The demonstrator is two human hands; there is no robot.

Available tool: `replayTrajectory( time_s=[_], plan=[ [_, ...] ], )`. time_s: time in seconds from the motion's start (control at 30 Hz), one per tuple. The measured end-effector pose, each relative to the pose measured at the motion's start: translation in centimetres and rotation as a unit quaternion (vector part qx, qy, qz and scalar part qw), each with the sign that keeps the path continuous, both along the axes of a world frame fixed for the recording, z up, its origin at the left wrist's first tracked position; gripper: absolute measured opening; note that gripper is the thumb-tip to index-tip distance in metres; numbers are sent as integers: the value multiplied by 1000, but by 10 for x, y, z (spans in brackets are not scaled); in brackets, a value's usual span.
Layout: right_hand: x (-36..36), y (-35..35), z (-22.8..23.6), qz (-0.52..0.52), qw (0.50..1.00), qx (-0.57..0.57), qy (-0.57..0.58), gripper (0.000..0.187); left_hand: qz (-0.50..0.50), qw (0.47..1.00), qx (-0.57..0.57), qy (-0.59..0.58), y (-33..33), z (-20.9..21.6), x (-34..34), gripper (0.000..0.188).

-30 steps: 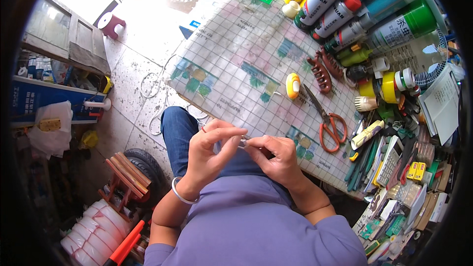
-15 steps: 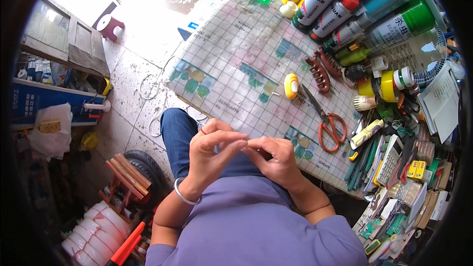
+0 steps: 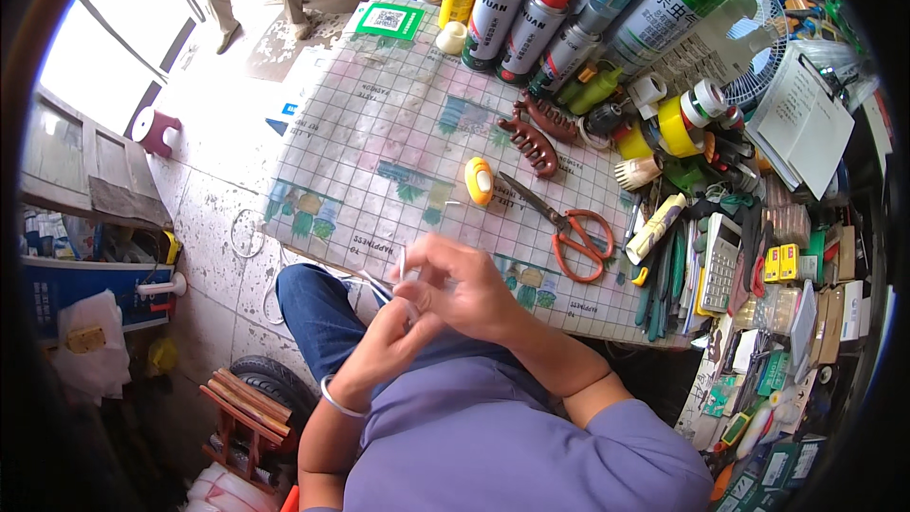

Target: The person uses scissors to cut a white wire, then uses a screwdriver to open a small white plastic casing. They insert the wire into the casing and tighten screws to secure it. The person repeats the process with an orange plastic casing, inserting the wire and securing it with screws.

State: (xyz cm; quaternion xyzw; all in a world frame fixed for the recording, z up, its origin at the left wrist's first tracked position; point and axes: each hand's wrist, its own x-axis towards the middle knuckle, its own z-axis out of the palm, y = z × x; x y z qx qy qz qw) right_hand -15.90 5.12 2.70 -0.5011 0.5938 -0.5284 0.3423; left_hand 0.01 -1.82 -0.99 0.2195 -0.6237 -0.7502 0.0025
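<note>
1. Compared with the frame half a second back, both hands sit lower and further left in the head view, and the right hand now lies partly over the left, where before they met fingertip to fingertip.

2. Head view, hands: the left hand [image 3: 384, 346], with a silver bangle [image 3: 339, 398] on its wrist, is curled narrow beneath the right hand [image 3: 464, 289]. Both pinch a small pale, thin piece [image 3: 402, 264] that pokes up between the fingertips. What the piece is cannot be told; it is too small and mostly hidden.

3. Head view, place: the piece is held in the air just off the near edge of the table [image 3: 379, 133], above the person's knee in blue jeans [image 3: 308, 299].

4. Head view, surroundings: orange-handled scissors [image 3: 569, 228] and a yellow tape roll [image 3: 479, 180] lie on the gridded cloth, near the hands but apart from them. Spray cans [image 3: 521, 14] stand at the far edge, and small tools crowd the right side.

5. Risk, as a judgement: the pinch is fine and the piece hangs over the lap, not the table. A slip of either grip would likely drop it to the tiled floor [image 3: 209, 218], where clutter would hide it.
</note>
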Motion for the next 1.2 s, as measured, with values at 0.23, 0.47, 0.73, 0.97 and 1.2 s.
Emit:
replayTrajectory(
  time_s=[0.23, 0.47, 0.73, 0.97, 1.2],
  plan=[
    [-57, -16, -20, -244, 823, 93, 504, 51, 198, 910, 295, 213, 0, -8, -15, 46],
    [-47, 0, 10, -56, 949, 6, -311, 46, 237, 938, 197, 160, 2, 6, -32, 43],
    [-26, 19, 16, -18, 935, -31, -353, 46, 222, 931, 169, 235, 11, 23, -33, 54],
    [-24, 20, 14, 17, 932, -60, -357, 42, 256, 918, 125, 277, 20, 16, -37, 53],
    [-18, 19, 15, 22, 935, -67, -349, 43, 261, 915, 95, 292, 21, 13, -33, 52]
  ],
)
